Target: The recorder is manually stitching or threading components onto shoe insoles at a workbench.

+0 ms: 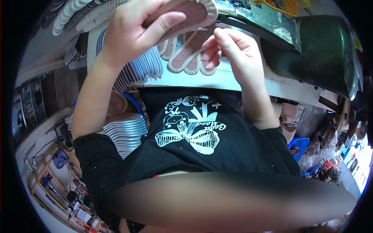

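Note:
My left hand (134,31) grips a brownish-pink shoe insole (190,18) with a pale gathered rim, its thumb pressed flat on the upper face. The toe end of the insole points right, toward the green sewing machine (324,54). My right hand (237,48) is raised just right of and below that end, with thumb and forefinger brought together and the other fingers curled. Whatever it pinches, if anything, is too small to make out. Several similar rimmed insoles (190,62) lie overlapping on the pale tabletop (229,81) beneath my hands.
Left on the table stands a row of blue-and-grey soles (142,66). Below the table edge sits a stack of silvery soles (123,132). White and dark soles (93,17) line the upper left. A yellow basket (285,7) is behind the machine; a blue container (299,146) stands lower right.

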Tool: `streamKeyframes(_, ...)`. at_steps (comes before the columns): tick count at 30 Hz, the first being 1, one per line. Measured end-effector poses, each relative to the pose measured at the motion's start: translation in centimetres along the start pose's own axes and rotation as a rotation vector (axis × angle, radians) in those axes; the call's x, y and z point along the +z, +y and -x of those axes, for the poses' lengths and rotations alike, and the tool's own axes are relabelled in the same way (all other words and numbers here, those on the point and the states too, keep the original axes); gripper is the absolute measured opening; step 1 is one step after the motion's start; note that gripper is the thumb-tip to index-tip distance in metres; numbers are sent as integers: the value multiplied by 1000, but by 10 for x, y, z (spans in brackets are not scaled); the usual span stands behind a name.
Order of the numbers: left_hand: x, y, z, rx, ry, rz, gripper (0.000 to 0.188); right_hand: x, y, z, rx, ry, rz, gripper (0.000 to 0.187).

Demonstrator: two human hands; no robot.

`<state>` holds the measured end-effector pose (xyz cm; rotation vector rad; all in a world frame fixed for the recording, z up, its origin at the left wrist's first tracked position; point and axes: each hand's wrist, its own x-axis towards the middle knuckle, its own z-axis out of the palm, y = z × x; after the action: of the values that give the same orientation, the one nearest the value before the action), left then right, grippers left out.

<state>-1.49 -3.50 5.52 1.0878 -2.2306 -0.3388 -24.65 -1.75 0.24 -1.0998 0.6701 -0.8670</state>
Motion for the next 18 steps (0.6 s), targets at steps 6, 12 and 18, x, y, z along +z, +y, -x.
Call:
streamKeyframes(6, -10, 9, 18, 354, 148, -152, 24, 18, -21, 14, -201, -40, 58, 15)
streamKeyframes(12, -4, 19, 26, 608, 252, -317, 38, 24, -26, 25, -657, 42, 567, 26)
streamKeyframes(18, 6, 16, 48, 630, 11, -210, 50, 34, -27, 48, -147, -328, 891, 18)
